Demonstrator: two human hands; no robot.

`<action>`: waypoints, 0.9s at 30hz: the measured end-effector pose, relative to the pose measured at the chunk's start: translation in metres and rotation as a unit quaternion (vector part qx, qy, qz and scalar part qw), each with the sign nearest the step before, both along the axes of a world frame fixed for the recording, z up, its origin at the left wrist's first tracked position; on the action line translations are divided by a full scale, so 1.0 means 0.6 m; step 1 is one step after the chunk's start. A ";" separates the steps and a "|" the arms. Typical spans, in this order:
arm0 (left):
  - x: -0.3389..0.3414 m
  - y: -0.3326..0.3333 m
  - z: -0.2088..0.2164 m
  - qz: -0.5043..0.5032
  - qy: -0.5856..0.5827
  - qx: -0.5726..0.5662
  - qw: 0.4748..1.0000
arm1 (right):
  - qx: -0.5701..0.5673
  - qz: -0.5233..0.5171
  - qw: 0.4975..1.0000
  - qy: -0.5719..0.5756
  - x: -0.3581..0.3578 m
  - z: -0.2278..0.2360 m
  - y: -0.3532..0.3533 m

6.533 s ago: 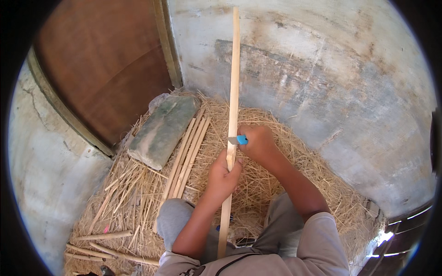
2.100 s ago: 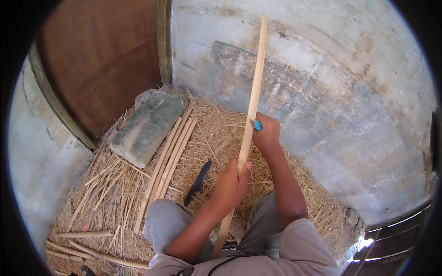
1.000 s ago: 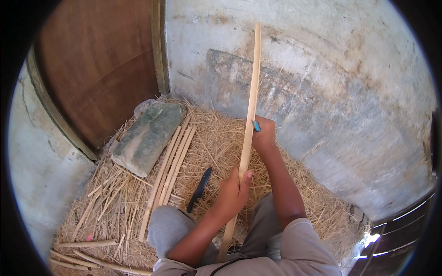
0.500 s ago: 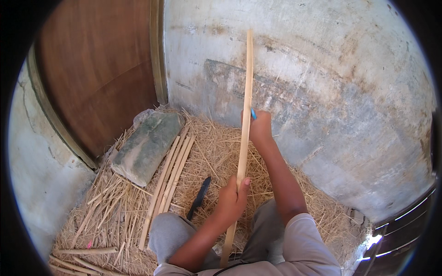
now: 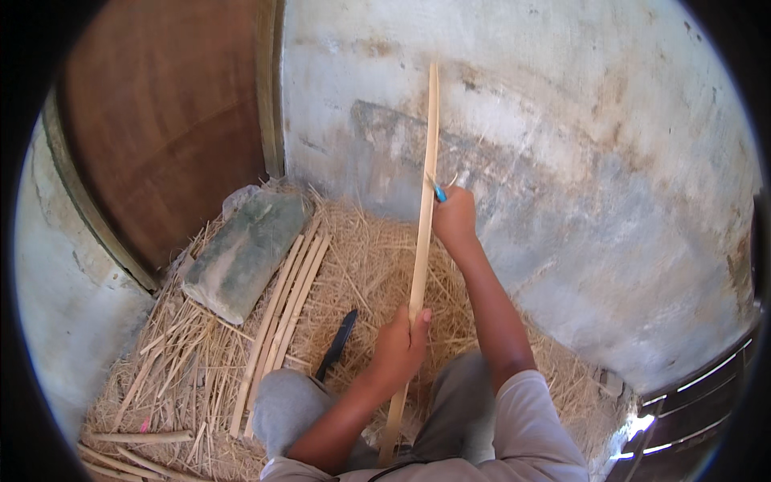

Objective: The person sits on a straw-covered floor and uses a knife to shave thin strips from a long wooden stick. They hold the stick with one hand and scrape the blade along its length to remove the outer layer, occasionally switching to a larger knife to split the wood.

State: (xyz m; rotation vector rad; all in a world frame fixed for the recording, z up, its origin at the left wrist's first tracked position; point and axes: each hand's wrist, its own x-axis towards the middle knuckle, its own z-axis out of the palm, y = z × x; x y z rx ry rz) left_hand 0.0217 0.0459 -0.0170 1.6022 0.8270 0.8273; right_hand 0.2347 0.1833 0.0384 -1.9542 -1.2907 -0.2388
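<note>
A long pale bamboo strip [image 5: 423, 233] stands slanted before me, its lower end between my legs and its upper end against the wall's backdrop. My left hand [image 5: 401, 345] is wrapped round its lower half, thumb along the strip. Higher up, my right hand [image 5: 455, 215] is closed on a small blue-handled knife [image 5: 440, 194] that meets the strip's right edge; the blade is hard to make out. A thin shaving [image 5: 454, 179] curls up beside it. By my left knee lies a dark knife-shaped thing [image 5: 337, 345], untouched on the shavings.
Several finished-looking strips [image 5: 281, 321] lie left of me, next to a greenish stone block [image 5: 249, 253]. Shavings [image 5: 353, 249] cover the floor. A brown door [image 5: 169, 120] and a stained wall [image 5: 562, 201] stand close ahead; cut sticks [image 5: 144, 438] lie at lower left.
The strip's top has dropped slightly. My right hand stays close to the same height, now turned a little, and a curled shaving has appeared at the blue-handled knife. My left hand keeps its hold.
</note>
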 end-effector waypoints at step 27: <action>-0.012 0.016 0.001 -0.013 -0.045 -0.003 0.999 | 0.119 0.107 0.934 0.320 0.053 0.028 -0.018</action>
